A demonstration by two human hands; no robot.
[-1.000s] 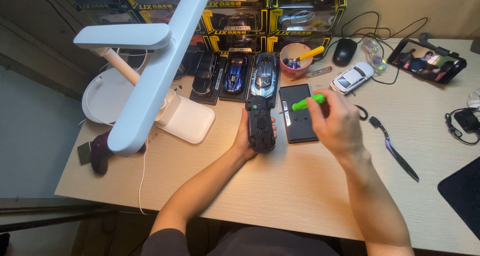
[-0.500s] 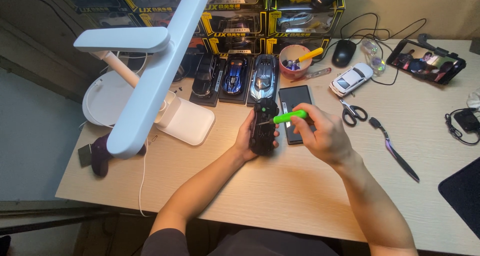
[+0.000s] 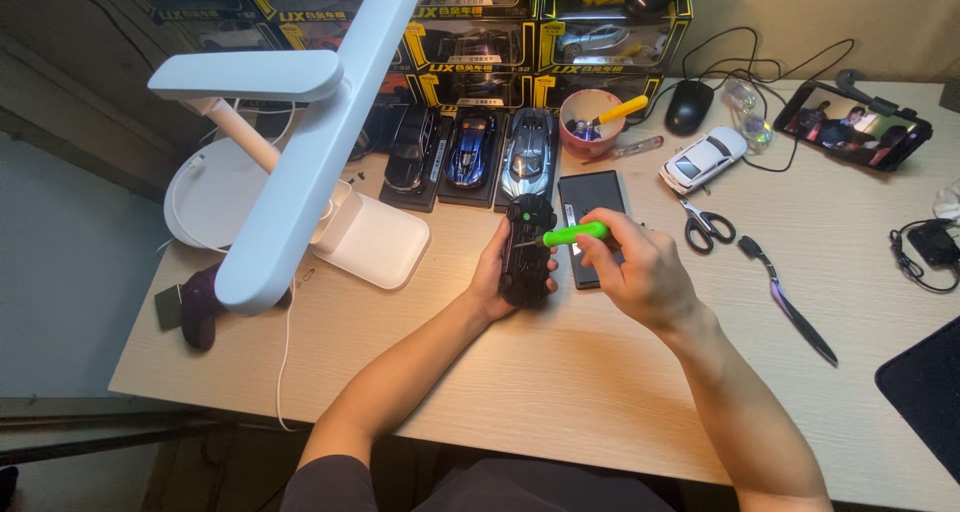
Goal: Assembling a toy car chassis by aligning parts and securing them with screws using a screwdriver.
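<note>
My left hand [image 3: 497, 277] grips a black model car [image 3: 526, 250] turned underside up, just above the wooden desk [image 3: 560, 382]. My right hand [image 3: 640, 272] holds a screwdriver with a green handle [image 3: 574, 235]; its tip points left and meets the car's underside. A flat black case [image 3: 592, 222] lies on the desk under my right hand, partly hidden by it.
Three model cars [image 3: 470, 152] on stands sit behind, before stacked boxes. A white desk lamp [image 3: 300, 152] reaches over the left. A pink cup [image 3: 590, 122], a white toy car [image 3: 703, 158], scissors [image 3: 702, 222], a folding knife [image 3: 790, 302], a mouse and a phone [image 3: 850, 122] lie to the right.
My right hand moved left with the green screwdriver, from over the black case to the car. The screwdriver now lies level with its tip on the car's underside.
</note>
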